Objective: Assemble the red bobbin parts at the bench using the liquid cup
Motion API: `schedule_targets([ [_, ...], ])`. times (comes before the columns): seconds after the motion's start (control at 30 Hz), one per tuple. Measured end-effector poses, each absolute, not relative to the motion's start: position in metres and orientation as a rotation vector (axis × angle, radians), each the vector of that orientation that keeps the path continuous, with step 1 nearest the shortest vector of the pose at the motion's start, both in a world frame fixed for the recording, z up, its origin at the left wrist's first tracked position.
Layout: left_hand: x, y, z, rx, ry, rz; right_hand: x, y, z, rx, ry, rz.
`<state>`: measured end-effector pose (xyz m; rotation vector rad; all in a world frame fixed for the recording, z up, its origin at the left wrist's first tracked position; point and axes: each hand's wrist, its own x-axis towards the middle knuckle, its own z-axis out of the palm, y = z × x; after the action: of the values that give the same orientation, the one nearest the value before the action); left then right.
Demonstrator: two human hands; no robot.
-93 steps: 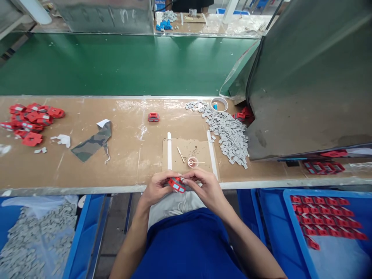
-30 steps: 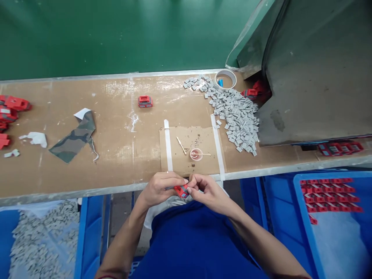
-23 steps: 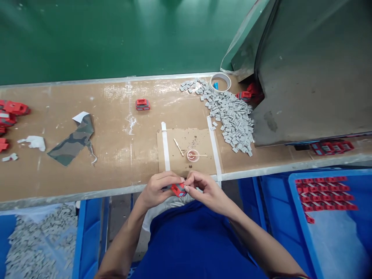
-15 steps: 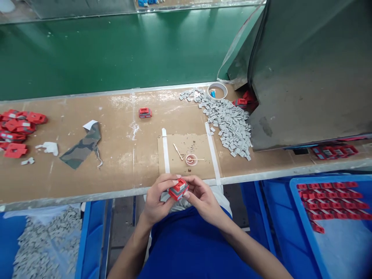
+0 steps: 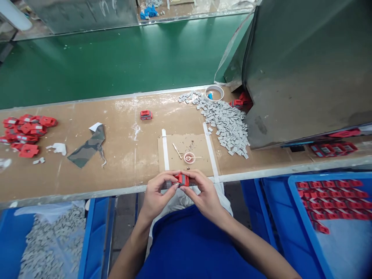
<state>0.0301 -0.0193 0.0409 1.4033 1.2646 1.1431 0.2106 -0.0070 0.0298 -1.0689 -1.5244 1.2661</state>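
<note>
A small red and grey part (image 5: 183,179) is held between both hands at the table's front edge. My left hand (image 5: 158,193) grips its left side with thumb and fingers, and my right hand (image 5: 202,193) pinches its right side. Just beyond the hands, a small round cup (image 5: 189,157) with a thin stick across it sits on a taped cardboard sheet (image 5: 200,145), beside a white stick (image 5: 177,150). Farther back stands another red and grey part (image 5: 145,114). A heap of small grey pieces (image 5: 226,124) lies to the right, below a tape roll (image 5: 214,93).
Red parts (image 5: 27,131) are piled at the left, near a camouflage cloth (image 5: 88,147). A large metal box (image 5: 305,77) bounds the right side. Below the table are a blue tray (image 5: 293,193) with rows of red parts and a bin of grey pieces (image 5: 52,240).
The held part has been turned and raised slightly, and my fingers have shifted round it. The whole view has tilted a little, showing more of the far side.
</note>
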Motion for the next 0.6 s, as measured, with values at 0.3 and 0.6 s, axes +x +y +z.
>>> schedule_targets([
  [0.3, 0.035, -0.028, 0.045, 1.450, 1.156, 1.250, 0.220, -0.016, 0.046, -1.003, -1.744, 1.034],
  [0.6, 0.048, -0.024, 0.049, 1.645, 1.201, 1.160, 0.218, -0.020, 0.027, -0.952, -1.130, 1.548],
])
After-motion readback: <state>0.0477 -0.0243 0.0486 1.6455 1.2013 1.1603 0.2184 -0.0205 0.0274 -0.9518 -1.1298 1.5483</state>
